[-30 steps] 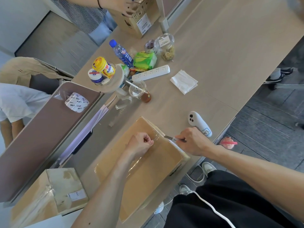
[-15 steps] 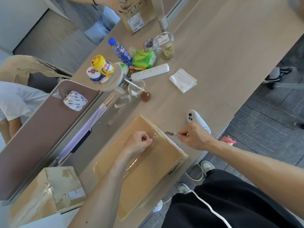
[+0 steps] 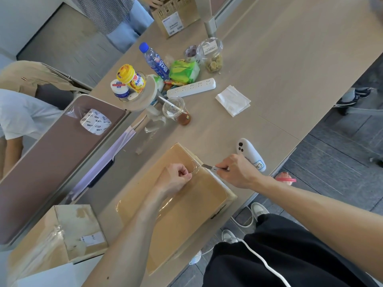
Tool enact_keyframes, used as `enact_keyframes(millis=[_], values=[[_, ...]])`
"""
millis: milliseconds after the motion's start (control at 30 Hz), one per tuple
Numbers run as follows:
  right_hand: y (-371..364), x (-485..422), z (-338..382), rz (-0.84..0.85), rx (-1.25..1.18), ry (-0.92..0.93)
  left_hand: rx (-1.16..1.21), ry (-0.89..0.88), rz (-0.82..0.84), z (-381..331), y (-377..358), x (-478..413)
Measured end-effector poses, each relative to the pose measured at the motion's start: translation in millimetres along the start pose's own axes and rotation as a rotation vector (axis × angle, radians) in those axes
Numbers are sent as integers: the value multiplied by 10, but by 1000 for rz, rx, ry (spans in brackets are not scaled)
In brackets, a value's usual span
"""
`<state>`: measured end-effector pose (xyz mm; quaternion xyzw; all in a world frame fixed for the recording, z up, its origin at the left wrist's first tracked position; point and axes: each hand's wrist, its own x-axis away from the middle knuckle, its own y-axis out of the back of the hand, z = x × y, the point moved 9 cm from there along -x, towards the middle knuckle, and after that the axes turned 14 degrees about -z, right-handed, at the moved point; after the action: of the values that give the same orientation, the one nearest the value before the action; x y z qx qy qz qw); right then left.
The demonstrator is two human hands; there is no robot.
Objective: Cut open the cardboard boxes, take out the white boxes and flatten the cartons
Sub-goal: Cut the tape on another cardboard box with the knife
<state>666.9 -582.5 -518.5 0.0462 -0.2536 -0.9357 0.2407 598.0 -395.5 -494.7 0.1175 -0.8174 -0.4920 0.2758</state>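
- The sealed brown cardboard box [image 3: 199,195] lies flat at the near edge of the wooden counter [image 3: 279,79], within easy reach for cutting.
- My left grip [image 3: 174,179] pinches the clear packing tape [image 3: 196,165] to pull it taut.
- My right grip [image 3: 234,170] is closed round the slim metal knife [image 3: 209,167], with the blade at the seam's end.

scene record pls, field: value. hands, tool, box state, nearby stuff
left hand: fist on the cardboard box, seems to pinch the clear tape
right hand: grips knife, blade tip at the box's taped far edge
box state: closed, taped, flat on the table
nearby: white controller beside right hand; second carton at lower left
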Motion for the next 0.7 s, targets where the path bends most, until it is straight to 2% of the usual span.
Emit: enact_keyframes(millis=[333,500,700], values=[[58,111,48,23,-47,41,-7,4,-7,-4,-18,-27],[-10,278,104,104,-49,67,-5,-2,-1,18,2,-33],[51,237,-47,80,-38,-69,57,-3,-48,27,18,-7]])
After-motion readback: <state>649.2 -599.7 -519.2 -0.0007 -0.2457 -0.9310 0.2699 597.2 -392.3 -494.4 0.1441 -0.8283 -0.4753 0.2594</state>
